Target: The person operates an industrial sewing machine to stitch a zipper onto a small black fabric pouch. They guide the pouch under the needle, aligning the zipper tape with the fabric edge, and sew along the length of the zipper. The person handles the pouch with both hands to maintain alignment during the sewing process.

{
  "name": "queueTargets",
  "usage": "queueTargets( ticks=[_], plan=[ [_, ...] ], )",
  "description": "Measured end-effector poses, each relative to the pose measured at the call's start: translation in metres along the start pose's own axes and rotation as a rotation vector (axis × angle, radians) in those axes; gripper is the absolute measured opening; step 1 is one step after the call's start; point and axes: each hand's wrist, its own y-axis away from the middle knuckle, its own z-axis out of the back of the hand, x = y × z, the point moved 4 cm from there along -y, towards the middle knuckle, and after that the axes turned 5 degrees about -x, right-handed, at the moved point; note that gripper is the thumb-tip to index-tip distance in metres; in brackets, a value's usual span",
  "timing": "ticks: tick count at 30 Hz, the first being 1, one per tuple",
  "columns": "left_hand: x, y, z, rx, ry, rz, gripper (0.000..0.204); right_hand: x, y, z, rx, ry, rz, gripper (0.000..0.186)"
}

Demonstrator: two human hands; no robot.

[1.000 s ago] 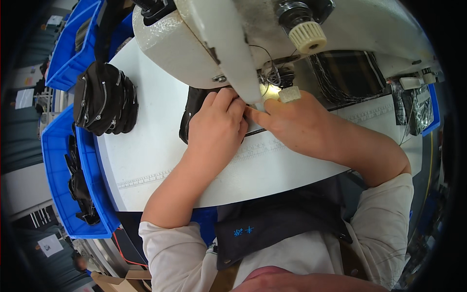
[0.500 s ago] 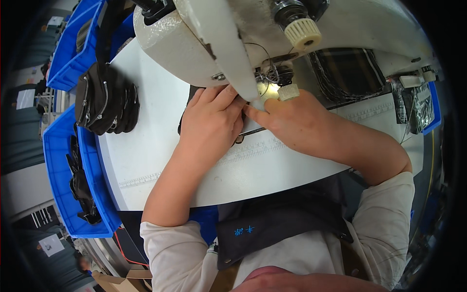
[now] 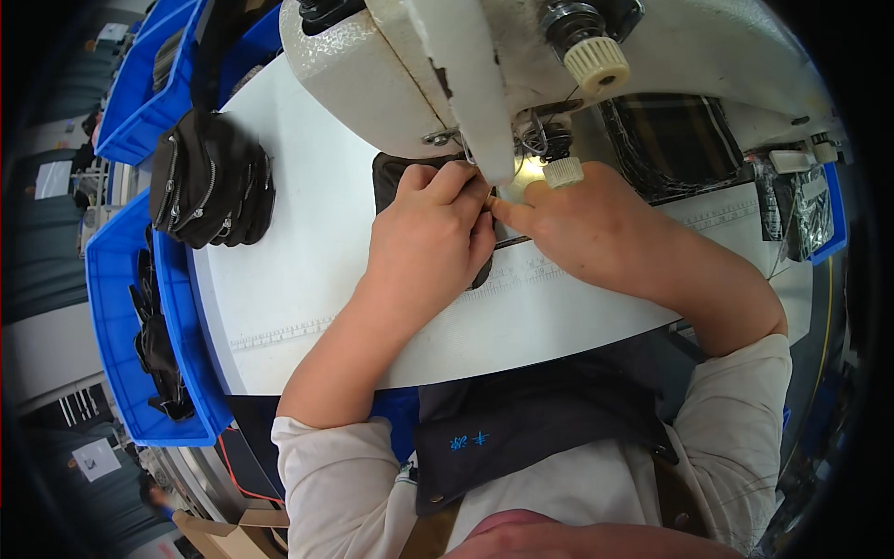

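Note:
A dark brown fabric piece (image 3: 387,177) lies on the white sewing table under the head of a sewing machine (image 3: 368,79). My left hand (image 3: 430,228) is closed on it, fingers bent and bunched together beside the lit needle area. Coming in from the right, my right hand (image 3: 582,228) pinches the fabric's edge, its index finger reaching toward my left fingertips. The two hands nearly meet just in front of the needle. The machine's head and my fingers hide the needle point and most of the seam.
A stack of dark zippered pouches (image 3: 209,182) stands at the table's left. Blue bins (image 3: 121,326) line that side, one holding dark pieces. Dark striped fabric panels (image 3: 670,144) lie behind my right hand. Printed rulers (image 3: 279,334) run along the table (image 3: 317,242).
My left hand has shifted slightly right and down with the fabric, and more of the fabric shows beside and below it. The whole view has also shifted a little.

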Motion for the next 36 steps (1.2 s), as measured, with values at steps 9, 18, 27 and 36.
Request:
queueTargets(
  ticks=[9,18,27,36],
  plan=[
    [0.007,0.0,-0.003,-0.005,0.035,-0.004,0.047,-0.004,-0.001,0.002,-0.046,0.13,0.015,0.033],
    [0.02,0.012,0.011,0.232,0.295,0.021,0.095,0.005,0.003,0.007,-0.067,-0.013,0.102,0.041],
    [0.042,0.006,0.019,0.228,0.658,0.21,0.055,0.026,0.0,0.0,-0.287,0.076,0.238,0.036],
    [0.014,0.007,0.016,0.103,0.244,0.057,0.056,0.044,0.009,-0.014,-0.357,0.191,0.422,0.02]
  ],
)
